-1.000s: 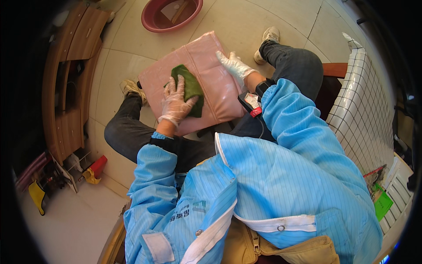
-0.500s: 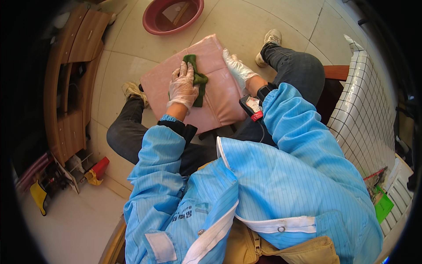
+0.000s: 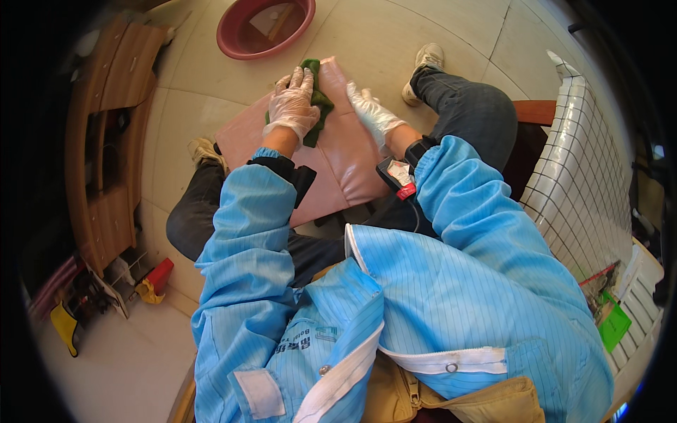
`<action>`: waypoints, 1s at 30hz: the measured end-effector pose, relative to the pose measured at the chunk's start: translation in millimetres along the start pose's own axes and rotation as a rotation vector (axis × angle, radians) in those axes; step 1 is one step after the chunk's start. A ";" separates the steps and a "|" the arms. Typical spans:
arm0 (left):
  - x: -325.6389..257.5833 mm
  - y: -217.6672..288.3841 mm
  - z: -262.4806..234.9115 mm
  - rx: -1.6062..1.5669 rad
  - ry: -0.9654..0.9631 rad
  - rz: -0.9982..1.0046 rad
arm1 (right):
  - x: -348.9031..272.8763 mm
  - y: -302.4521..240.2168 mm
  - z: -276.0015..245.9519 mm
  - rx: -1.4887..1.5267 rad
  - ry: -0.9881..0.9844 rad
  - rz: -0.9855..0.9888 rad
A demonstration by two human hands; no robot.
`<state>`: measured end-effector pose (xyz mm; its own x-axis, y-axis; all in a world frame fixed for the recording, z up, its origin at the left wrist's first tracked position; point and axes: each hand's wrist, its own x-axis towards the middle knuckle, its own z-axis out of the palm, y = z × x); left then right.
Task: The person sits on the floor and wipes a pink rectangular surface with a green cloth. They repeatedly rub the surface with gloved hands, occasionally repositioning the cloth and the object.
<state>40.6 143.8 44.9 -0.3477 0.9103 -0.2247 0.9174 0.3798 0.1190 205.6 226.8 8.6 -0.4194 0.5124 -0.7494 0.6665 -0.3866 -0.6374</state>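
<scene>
My left hand, in a clear thin glove, presses a crumpled green cloth onto a pink, leather-like padded stool seat. Its fingers are closed together over the cloth, which sticks out past the fingertips and to the right of the hand. My right hand, gloved too, lies along the right side of the seat. Its fingers are stretched out, the thumb is apart, and nothing is in it. The seat is between my knees, with dark parts showing beneath its near edge.
A dark pink basin with a brownish flat piece in it stands on the tiled floor beyond the seat. Wooden cabinets line the left. On the right is a surface with a white grid-patterned cover. A small black device hangs by my right wrist.
My left hand and the green cloth have slid away from me across the seat, toward its far edge. My right hand still lies along the side. The view has shifted slightly.
</scene>
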 end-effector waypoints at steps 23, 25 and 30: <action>-34.5 40.8 4.4 -0.019 0.020 0.371 | -1.6 -2.3 -10.1 0.551 -0.188 0.068; -47.4 45.7 8.3 0.024 0.042 0.414 | -2.7 -6.1 -11.4 0.517 -0.203 0.096; -72.1 58.0 15.8 -0.048 0.050 0.401 | -1.1 -6.3 -12.6 0.586 -0.348 0.219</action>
<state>121.9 97.6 52.7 0.0255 0.9942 -0.1041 0.9726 -0.0006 0.2325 209.7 238.3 15.8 -0.5516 0.1394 -0.8224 0.3580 -0.8509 -0.3844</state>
